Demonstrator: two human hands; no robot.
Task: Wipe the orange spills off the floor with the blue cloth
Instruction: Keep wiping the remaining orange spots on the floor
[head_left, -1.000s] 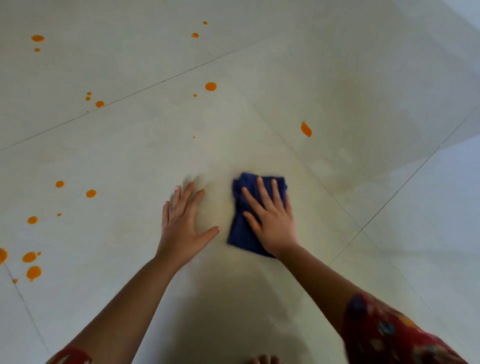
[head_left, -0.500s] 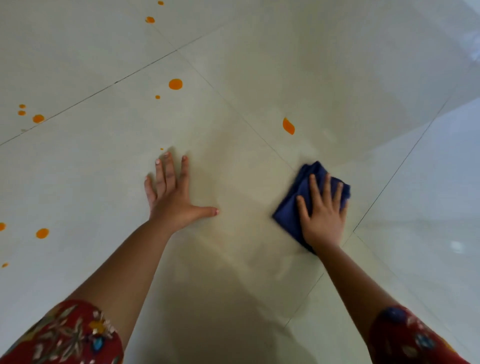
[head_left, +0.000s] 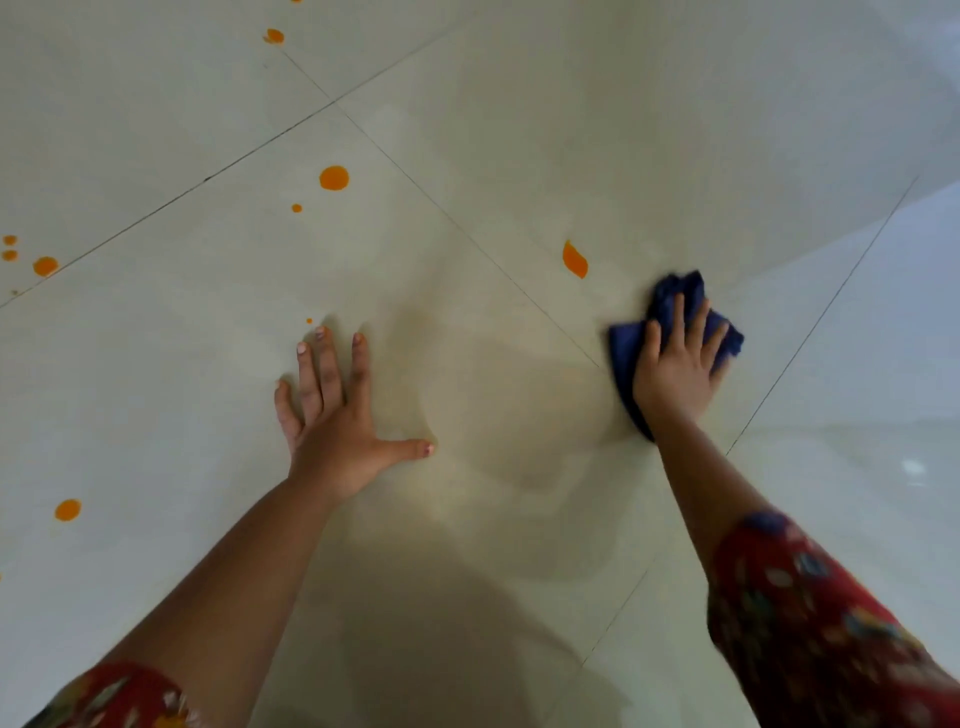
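In the head view, the only one we have, the right hand (head_left: 675, 374) lies on the blue cloth (head_left: 626, 343) w/ fingers stretched out and a bit spread, pressing it down to the floor (head_left: 519, 130). It is not clenched and it does not grasp the cloth, it only pushes on it. We think a flat palm is used because it gives wide contact and lets the cloth slide. The cloth sits at the right of the picture, just beside a tile joint (head_left: 467, 231). It is bunched and folded, w/ dark blue edges coming out above the fingertips and left of the thumb. This part is a little blurred, so we can't say if the fabric carries orange stain. The left hand (head_left: 337, 415) is flat on the bare floor, fingers straight, thumb out to the side, holding nothing; in our judgement it supports the body weight while the other arm reaches. Of the orange spills (head_left: 45, 266), the nearest is a drop-shaped spot (head_left: 575, 260), near the cloth, up and to its left, not touching it. The others are well apart from the cloth, e.g. a round spot (head_left: 334, 178) w/ a small dot (head_left: 296, 208) beside it and a tiny dot (head_left: 309, 321) just beyond the left fingertips. Btw. the hands the floor has a dull yellowish film (head_left: 509, 415), prob. a wiped zone, so most of the job seems to remain.
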